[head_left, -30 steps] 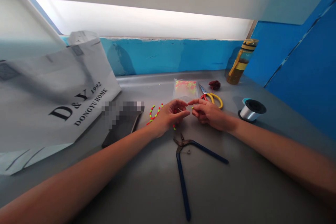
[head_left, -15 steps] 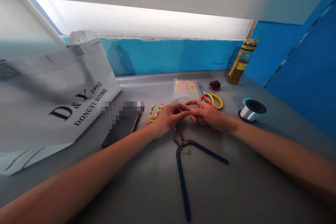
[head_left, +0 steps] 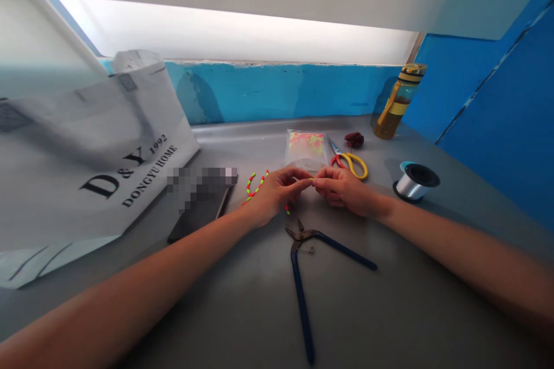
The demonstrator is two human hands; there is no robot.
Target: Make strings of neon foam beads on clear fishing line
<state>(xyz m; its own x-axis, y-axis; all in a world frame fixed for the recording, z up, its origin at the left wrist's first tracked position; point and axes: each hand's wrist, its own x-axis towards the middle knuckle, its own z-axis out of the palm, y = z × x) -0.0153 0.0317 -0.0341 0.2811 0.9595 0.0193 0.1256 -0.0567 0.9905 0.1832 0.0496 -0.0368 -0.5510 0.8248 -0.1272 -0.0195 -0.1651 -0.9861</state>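
Note:
A string of red and yellow-green beads [head_left: 256,187] lies in a curve on the table, and part of it runs behind my left wrist. Another short end of it hangs below my left fingers. My left hand [head_left: 283,190] pinches the string between thumb and forefinger. At its fingertips a small yellow-green bead shows. My right hand [head_left: 341,187] meets it from the right, thumb and forefinger pressed together on the string's end by that bead. The other right fingers are curled in. Any thread between the hands is too fine to make out.
Nearer me lie spread pliers [head_left: 302,235] with blue handles. Behind my hands are a clear bag of beads [head_left: 305,153], scissors [head_left: 357,166] and a dark red bundle [head_left: 354,139]. A thread spool [head_left: 411,184] and bottle [head_left: 396,106] stand right; a phone [head_left: 201,207] and tote bag [head_left: 130,167] left.
My right forefinger has drawn back from over the left fingertips and curled in against the thumb. The yellow-green bead between the hands shows more plainly. My left hand has hardly moved.

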